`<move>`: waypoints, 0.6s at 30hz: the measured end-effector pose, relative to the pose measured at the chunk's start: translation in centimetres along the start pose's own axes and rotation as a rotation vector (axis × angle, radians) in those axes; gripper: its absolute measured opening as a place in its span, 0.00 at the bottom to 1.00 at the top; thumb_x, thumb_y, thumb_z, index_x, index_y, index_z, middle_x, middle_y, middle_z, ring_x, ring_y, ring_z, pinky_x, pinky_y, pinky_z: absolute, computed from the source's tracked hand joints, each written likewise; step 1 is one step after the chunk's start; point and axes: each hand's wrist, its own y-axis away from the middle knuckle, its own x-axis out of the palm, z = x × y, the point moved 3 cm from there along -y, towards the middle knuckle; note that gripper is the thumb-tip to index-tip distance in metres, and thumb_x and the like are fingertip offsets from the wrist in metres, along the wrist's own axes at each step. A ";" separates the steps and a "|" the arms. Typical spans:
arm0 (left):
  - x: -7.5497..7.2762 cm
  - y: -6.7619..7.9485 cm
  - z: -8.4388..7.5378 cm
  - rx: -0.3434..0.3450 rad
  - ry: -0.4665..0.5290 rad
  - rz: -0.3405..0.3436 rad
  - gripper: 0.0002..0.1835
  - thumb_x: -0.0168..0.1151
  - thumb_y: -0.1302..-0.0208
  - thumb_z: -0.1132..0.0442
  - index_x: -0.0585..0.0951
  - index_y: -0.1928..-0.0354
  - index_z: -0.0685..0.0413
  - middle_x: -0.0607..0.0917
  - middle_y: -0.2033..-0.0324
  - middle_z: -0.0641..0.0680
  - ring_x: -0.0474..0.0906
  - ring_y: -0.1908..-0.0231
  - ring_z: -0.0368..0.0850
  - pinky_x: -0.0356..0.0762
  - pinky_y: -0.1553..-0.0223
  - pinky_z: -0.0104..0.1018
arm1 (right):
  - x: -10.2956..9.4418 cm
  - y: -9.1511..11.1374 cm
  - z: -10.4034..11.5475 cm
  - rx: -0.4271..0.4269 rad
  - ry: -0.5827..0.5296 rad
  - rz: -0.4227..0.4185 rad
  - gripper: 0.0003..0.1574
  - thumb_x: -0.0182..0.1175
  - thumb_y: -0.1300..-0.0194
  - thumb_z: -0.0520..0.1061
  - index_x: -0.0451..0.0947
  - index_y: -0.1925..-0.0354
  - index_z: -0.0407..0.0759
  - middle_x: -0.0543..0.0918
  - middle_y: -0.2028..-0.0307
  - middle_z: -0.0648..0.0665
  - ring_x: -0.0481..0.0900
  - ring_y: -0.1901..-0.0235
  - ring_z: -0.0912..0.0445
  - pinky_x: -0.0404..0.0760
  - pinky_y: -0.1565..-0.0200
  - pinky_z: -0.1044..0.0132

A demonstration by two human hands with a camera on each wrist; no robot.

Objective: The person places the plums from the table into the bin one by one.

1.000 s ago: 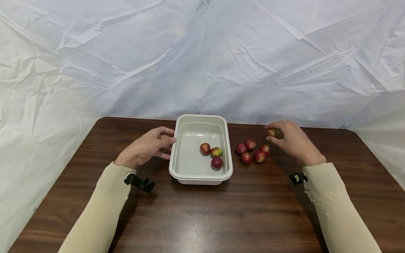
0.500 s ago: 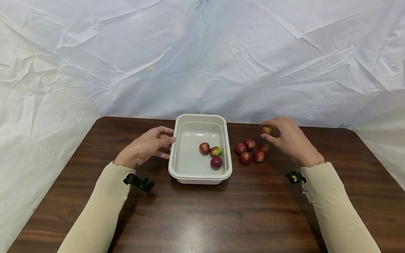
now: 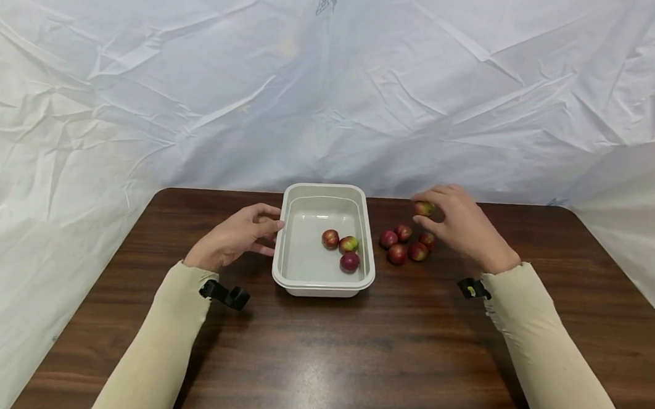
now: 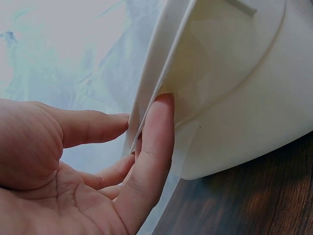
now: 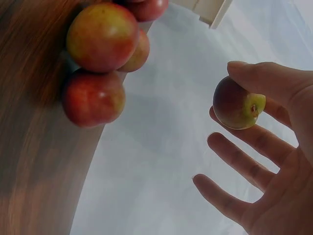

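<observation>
A light grey plastic tub [image 3: 307, 255] stands on the table with 3 red and green plums [image 3: 350, 262] inside. My left hand [image 3: 240, 237] pinches the tub's left rim, thumb on one side and index finger [image 4: 155, 139] under the lip. To the right of the tub, my right hand [image 3: 461, 228] holds a plum [image 5: 234, 103] above the table. Thumb and index finger grip it, while the other fingers are spread out. Several loose plums [image 3: 397, 254] lie in a cluster between the tub and this hand.
The dark wooden table [image 3: 313, 359] ends at a back edge close behind the tub. A pale wrinkled sheet [image 3: 322, 106] hangs behind it and along both sides. Each wrist wears a black camera strap [image 3: 225, 294].
My right hand has moved left and slightly up with its plum, toward the loose plums and the tub. The left hand and the tub look the same.
</observation>
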 end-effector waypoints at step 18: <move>-0.1 0.0 0.1 -0.005 0.010 -0.003 0.27 0.55 0.21 0.60 0.62 0.28 0.61 0.78 0.41 0.67 0.82 0.51 0.52 0.88 0.52 0.47 | -0.1 0.1 2.8 -0.057 0.017 -0.030 0.23 0.69 0.31 0.46 0.81 0.39 0.48 0.83 0.44 0.44 0.72 0.44 0.45 0.75 0.42 0.44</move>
